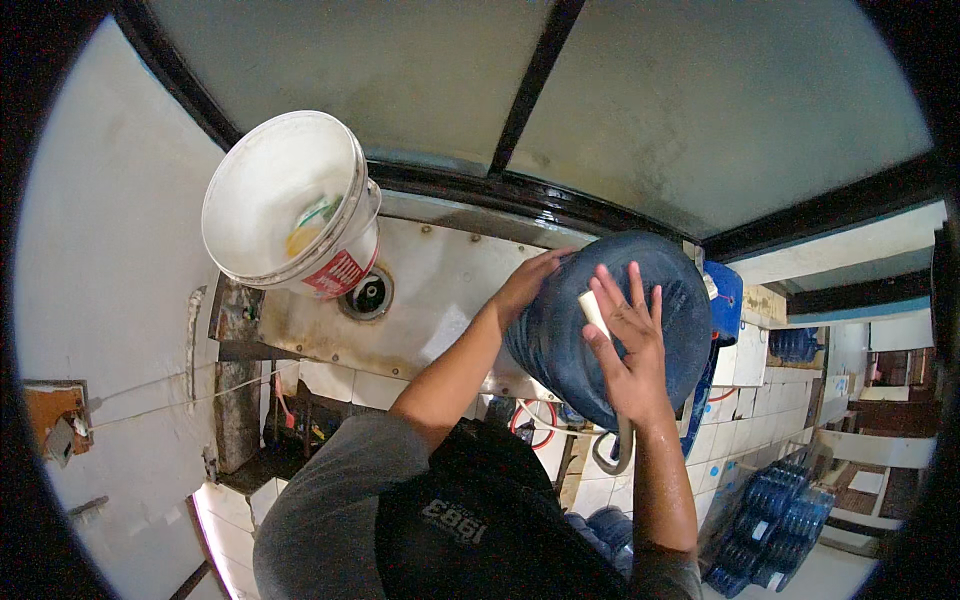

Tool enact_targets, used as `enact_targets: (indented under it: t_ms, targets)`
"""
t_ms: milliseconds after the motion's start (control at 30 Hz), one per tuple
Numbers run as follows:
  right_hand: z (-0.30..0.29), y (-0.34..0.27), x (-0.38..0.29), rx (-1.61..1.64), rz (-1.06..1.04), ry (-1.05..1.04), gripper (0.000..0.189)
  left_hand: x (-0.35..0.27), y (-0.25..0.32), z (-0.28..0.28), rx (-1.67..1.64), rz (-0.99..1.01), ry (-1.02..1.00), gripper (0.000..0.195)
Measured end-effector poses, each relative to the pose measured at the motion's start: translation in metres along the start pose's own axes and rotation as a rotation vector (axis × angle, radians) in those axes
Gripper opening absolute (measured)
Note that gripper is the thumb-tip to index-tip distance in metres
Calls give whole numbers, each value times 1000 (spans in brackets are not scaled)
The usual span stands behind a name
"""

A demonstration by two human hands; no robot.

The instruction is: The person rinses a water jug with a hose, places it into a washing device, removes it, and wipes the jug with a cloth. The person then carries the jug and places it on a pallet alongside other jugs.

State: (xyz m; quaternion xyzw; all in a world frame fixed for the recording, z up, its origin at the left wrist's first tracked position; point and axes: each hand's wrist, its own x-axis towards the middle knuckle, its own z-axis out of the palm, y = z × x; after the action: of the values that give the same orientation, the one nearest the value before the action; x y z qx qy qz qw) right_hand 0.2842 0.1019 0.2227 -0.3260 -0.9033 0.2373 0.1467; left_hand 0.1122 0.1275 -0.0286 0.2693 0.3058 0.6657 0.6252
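Note:
A large blue plastic water jug (555,337) lies tilted over the right part of a metal counter, its round base towards me. My left hand (532,281) rests against the jug's far left side, its fingertips partly out of sight. With fingers spread, my right hand (630,330) is at the jug's base, over a short cream-coloured piece (592,311); whether the palm presses on it cannot be told. A grey hose (622,450) hangs below the right wrist. At the counter's left, a white bucket (247,180) with a green and yellow item inside stands beside a round drain (370,292).
Dark-framed frosted panes (675,127) rise behind the metal counter (442,300). A blue container (727,300) stands right of the jug. Several blue water jugs (772,517) are grouped on the floor at the lower right. A thin cord (210,394) runs along the left.

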Motion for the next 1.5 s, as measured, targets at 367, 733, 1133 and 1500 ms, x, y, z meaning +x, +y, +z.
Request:
enact_targets:
  t_ms: [367, 733, 1133, 1500]
  targets:
    - [8, -8, 6, -105, -70, -52, 50, -31, -62, -23, 282, 194, 215, 54]
    - [2, -1, 0, -30, -49, -54, 49, -81, -70, 13, 245, 394, 342, 75]
    - [5, -2, 1, -58, -65, -44, 50, -30, -149, -91, 291, 18, 388, 57]
    - [0, -3, -1, -119, -142, -110, 50, 11, -89, -78, -64, -309, 133, 53]
